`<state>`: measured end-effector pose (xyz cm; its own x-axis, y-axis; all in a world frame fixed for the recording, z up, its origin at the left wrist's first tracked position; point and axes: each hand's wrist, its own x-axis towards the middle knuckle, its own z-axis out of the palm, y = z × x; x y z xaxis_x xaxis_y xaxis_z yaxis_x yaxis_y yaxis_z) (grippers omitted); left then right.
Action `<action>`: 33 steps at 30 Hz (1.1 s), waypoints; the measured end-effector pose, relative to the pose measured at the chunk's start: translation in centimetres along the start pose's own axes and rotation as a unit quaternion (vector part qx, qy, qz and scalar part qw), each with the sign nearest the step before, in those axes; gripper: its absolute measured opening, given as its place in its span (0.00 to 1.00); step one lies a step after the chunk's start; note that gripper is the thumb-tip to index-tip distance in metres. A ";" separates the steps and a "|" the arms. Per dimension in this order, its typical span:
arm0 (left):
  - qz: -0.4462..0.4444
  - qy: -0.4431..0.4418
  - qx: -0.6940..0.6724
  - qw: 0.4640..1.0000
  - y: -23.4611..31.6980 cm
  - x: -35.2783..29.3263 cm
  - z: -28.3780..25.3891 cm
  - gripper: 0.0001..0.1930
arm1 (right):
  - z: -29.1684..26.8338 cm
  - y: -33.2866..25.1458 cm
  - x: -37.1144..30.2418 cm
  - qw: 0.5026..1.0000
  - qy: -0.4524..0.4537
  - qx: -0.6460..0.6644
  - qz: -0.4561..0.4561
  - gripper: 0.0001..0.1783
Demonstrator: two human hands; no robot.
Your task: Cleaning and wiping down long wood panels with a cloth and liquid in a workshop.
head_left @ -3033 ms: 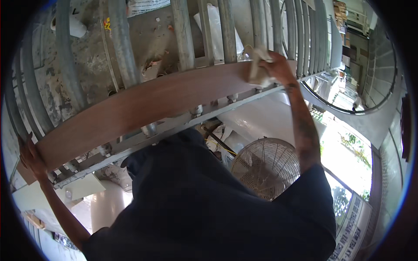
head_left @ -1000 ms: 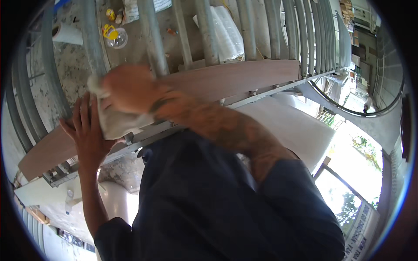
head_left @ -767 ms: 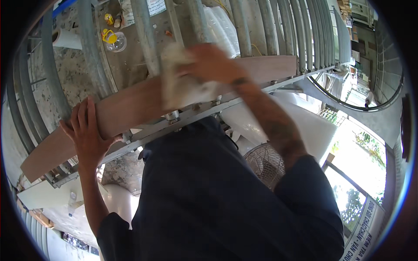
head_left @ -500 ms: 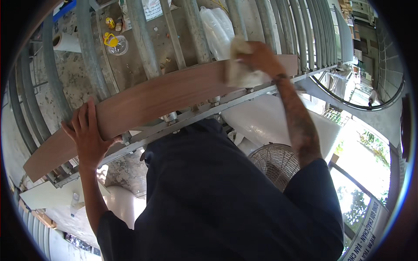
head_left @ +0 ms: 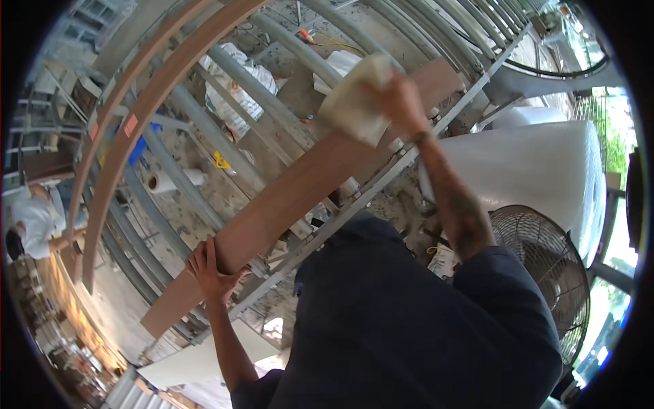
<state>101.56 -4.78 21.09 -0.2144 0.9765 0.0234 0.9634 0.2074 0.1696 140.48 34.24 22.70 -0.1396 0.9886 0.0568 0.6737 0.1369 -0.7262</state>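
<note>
Cloth seemed soft, bunched in your right hand; your left hand lay spread wide across the brown board, probably stiff, best gripped by its long edges.

A rack of grey metal tubes was stretched from lower left to upper right of the frame. A long brown board was laid across its tubes, beside the near rail; two curved brown strips were set over the tubes at upper left. Through the gaps, the stained floor was seen, where a printed white sack and a white roll were left.
</note>
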 end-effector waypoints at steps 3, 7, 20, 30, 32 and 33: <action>0.024 0.024 0.001 0.999 -0.9 1.7 -0.2 0.66 | -7.9 5.0 3.1 0.973 0.231 0.010 -0.018 0.22; 0.001 0.013 0.004 1.000 -1.2 3.1 -0.7 0.65 | -10.4 6.2 4.0 0.891 0.419 -0.142 -0.106 0.21; -0.009 0.014 0.022 1.000 -1.3 3.1 -0.7 0.61 | 9.7 -5.4 -8.9 0.921 -0.115 -0.020 -0.371 0.34; -0.003 0.002 0.029 1.000 -2.2 3.4 -0.2 0.63 | -4.7 11.4 7.4 0.941 0.123 -0.288 -0.128 0.23; -0.007 -0.007 0.034 0.999 -2.5 2.9 -0.4 0.63 | 1.4 6.9 2.1 0.944 0.039 -0.222 -0.239 0.28; -0.008 -0.013 0.035 0.999 -2.6 2.9 -0.4 0.63 | 4.1 3.4 -1.2 0.941 -0.013 -0.182 -0.285 0.29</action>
<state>98.40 -2.49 21.09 -0.2271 0.9739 -0.0052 0.9688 0.2265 0.1003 139.98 33.27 17.41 -0.5680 0.7472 0.3452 0.6879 0.6612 -0.2993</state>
